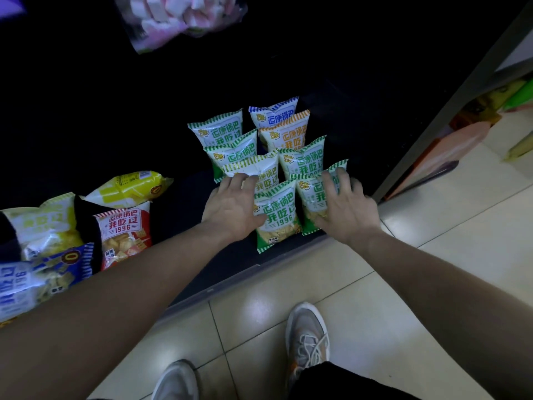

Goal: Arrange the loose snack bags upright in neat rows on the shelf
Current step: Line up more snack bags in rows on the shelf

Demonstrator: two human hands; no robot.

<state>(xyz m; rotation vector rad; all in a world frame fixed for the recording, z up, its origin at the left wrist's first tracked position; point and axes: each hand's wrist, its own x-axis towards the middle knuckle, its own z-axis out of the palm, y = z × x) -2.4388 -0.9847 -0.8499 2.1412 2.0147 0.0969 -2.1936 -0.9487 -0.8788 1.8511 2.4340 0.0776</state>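
Bags of snacks (277, 217) in green-and-white glossy film stand just behind the lip of the dark shelf (219, 272). Left hand (233, 206) and right hand (346, 209) press them, fingers spread, gripping nothing. They look light, slippery and crushable, so take the sides.

Green-striped snack bags (275, 217), upright in two rows on dark shelf (184, 200), loose bags (124, 229) lying left
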